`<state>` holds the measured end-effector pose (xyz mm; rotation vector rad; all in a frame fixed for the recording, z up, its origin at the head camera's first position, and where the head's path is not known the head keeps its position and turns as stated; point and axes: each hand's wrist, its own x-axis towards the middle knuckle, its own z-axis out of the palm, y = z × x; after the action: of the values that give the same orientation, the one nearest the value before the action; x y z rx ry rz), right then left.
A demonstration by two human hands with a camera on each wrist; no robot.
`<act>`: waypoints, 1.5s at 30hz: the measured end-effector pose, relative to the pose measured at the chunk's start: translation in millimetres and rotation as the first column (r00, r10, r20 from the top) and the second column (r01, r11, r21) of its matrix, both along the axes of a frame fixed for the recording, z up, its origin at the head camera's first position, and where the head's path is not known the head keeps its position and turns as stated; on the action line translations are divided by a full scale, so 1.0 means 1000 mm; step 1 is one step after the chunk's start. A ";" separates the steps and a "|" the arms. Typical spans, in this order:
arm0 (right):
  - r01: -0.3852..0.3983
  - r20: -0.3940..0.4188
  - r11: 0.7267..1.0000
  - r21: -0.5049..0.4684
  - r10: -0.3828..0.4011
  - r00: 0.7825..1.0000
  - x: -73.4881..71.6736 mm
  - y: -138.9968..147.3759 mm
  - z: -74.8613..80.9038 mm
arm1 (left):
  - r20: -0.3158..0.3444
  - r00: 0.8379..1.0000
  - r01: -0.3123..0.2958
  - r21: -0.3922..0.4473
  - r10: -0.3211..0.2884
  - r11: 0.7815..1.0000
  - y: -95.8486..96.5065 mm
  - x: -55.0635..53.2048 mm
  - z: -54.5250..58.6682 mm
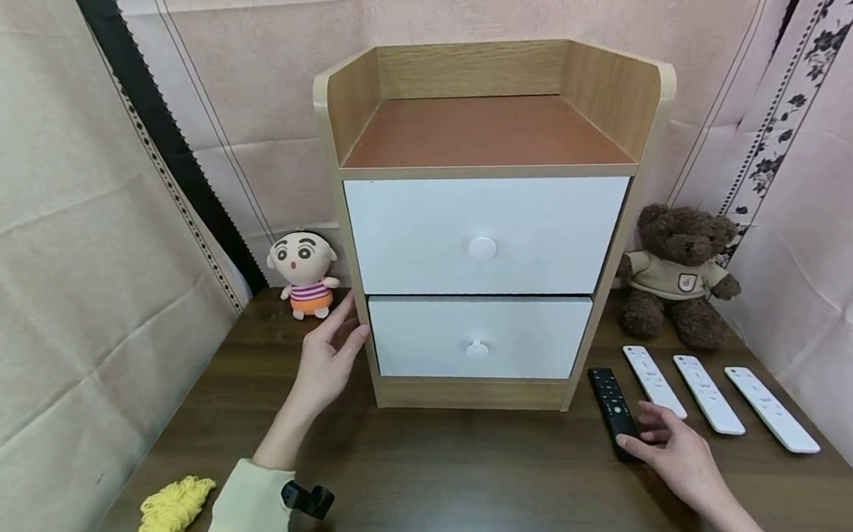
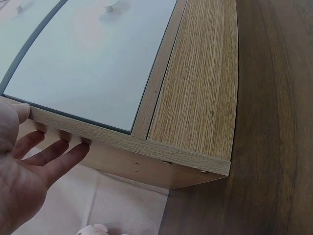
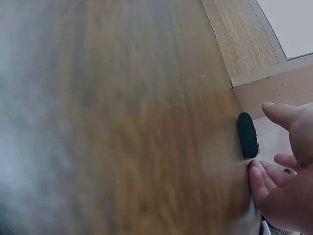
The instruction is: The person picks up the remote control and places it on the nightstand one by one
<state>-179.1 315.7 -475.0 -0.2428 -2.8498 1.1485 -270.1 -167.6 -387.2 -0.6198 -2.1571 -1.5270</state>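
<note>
A small wooden cabinet (image 1: 474, 392) with two white drawers stands on the table. My left hand (image 1: 327, 362) rests its outstretched fingers against the cabinet's left side; in the left wrist view the thumb lies at the front edge. A black remote control (image 1: 608, 402) lies flat on the table just right of the cabinet. Over its near end is my right hand (image 1: 678, 457), thumb on one side and bent fingers on the other. In the right wrist view, a gap shows between the thumb and the remote's end (image 3: 248, 136). Both drawers, upper (image 1: 424, 233) and lower (image 1: 425, 341), look pushed in.
Three white remote controls (image 1: 772, 410) lie in a row right of the black one. Behind them sits a brown teddy bear (image 1: 686, 271). A cartoon doll (image 1: 305, 271) sits left of the cabinet, and yellow yarn (image 1: 169, 513) lies at the front left. Curtains surround the table.
</note>
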 end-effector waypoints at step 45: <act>0.243 -0.062 0.953 0.181 -0.236 0.970 -0.002 -0.018 -0.003 | 0.029 0.999 -0.018 -0.005 0.018 1.000 -0.001 0.001 0.002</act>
<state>-181.4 298.1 -478.0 -0.5304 -2.7720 0.8246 -268.9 -168.5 -385.1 -0.5814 -2.1824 -1.5303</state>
